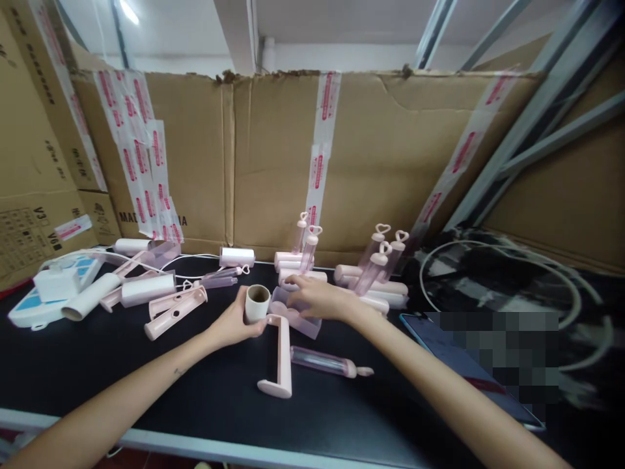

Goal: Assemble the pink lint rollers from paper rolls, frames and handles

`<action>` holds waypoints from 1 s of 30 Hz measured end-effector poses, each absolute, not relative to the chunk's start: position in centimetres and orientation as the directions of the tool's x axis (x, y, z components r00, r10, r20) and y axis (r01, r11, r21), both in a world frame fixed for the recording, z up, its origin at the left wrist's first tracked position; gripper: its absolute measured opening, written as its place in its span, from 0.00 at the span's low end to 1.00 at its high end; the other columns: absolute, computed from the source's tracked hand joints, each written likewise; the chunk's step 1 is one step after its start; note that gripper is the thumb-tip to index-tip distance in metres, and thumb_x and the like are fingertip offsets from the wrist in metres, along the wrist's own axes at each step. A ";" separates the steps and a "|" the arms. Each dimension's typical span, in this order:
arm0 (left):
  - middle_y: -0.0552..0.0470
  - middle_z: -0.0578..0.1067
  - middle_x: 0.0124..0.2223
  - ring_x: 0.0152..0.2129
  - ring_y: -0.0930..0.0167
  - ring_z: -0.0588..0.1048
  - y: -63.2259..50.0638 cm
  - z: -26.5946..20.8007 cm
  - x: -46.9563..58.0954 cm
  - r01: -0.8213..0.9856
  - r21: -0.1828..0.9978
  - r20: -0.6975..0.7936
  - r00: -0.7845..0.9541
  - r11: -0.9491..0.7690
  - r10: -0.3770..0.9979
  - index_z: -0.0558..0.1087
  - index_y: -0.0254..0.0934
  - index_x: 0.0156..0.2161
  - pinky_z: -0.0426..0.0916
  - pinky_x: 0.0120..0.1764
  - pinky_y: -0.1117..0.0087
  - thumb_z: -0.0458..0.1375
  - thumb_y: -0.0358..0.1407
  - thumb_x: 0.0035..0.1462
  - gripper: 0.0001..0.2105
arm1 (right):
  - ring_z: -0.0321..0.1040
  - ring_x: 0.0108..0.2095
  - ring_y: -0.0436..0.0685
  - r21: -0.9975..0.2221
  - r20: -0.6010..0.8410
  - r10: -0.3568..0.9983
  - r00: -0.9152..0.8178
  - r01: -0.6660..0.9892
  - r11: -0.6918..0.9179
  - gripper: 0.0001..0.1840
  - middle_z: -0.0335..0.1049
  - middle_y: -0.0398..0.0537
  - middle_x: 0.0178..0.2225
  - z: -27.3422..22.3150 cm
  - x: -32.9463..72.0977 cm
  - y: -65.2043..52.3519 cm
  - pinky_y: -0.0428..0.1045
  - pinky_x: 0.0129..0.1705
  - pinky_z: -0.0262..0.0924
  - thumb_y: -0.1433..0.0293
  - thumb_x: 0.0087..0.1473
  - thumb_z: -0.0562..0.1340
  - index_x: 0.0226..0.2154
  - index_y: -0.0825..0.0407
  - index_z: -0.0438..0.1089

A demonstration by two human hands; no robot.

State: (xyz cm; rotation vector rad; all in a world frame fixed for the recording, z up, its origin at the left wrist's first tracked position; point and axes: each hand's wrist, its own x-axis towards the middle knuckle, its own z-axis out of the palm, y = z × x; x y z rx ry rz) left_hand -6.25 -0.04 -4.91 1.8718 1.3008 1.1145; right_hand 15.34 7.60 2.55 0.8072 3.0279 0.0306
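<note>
My left hand (239, 322) is closed around a white sticky-paper roll (256, 306) that stands upright, its brown cardboard core facing me. My right hand (317, 296) reaches over a translucent pinkish cover (307, 326), with its fingers apart and bent; whether they touch the cover I cannot tell. Just below the roll lies a pink bracket-shaped holder (284, 365). Beside it rests a clear tube with a pink cap (322, 361). Behind my right hand are several pink rollers, and tubes with heart-shaped loops (310, 251) stand upright there.
White rolls (149, 288) and pink holder parts (176, 312) lie on the left of the black table (205, 397). A white adapter (57, 284) sits on a blue-white power strip (29, 309). More heart-topped tubes (375, 267) stand at right, near a tablet-like device (439, 345). Cardboard (273, 156) walls the back.
</note>
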 end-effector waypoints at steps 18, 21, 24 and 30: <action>0.39 0.66 0.53 0.50 0.54 0.63 0.4 -3.6 -7.9 0.664 0.619 0.292 0.301 -0.419 0.908 0.59 0.36 0.55 0.54 0.52 0.53 0.60 0.54 0.40 0.38 | 0.49 0.60 0.57 -0.295 0.541 0.346 -0.766 0.212 0.932 0.23 0.54 0.49 0.59 -0.2 11.4 2.1 0.58 0.59 0.49 0.70 0.58 0.54 0.56 0.49 0.57; 0.41 0.76 0.37 0.33 0.59 0.74 0.5 -2.0 -9.9 0.718 0.679 -0.062 0.262 -0.151 0.963 0.58 0.33 0.54 0.65 0.38 0.60 0.56 0.63 0.35 0.45 | 0.49 0.60 0.57 -0.265 0.612 0.294 -0.734 0.160 0.951 0.23 0.54 0.48 0.59 -1.4 11.1 2.8 0.58 0.59 0.50 0.72 0.59 0.53 0.57 0.48 0.57; 0.44 0.76 0.25 0.19 0.65 0.72 0.7 -1.3 -10.6 0.500 0.837 -0.446 0.388 0.223 0.806 0.55 0.31 0.54 0.64 0.25 0.67 0.37 0.68 0.41 0.46 | 0.49 0.59 0.57 -0.243 0.662 0.272 -0.698 0.143 0.959 0.23 0.56 0.49 0.58 -2.0 10.8 3.0 0.58 0.59 0.50 0.74 0.59 0.53 0.57 0.48 0.57; 0.40 0.76 0.35 0.32 0.62 0.75 0.4 -1.8 -8.7 -0.127 0.878 -0.284 0.639 0.462 0.715 0.68 0.30 0.43 0.68 0.38 0.59 0.48 0.60 0.49 0.32 | 0.51 0.58 0.55 -0.219 0.622 0.167 -0.765 0.035 0.975 0.21 0.60 0.54 0.55 -0.4 10.7 1.4 0.55 0.58 0.51 0.76 0.57 0.53 0.54 0.51 0.59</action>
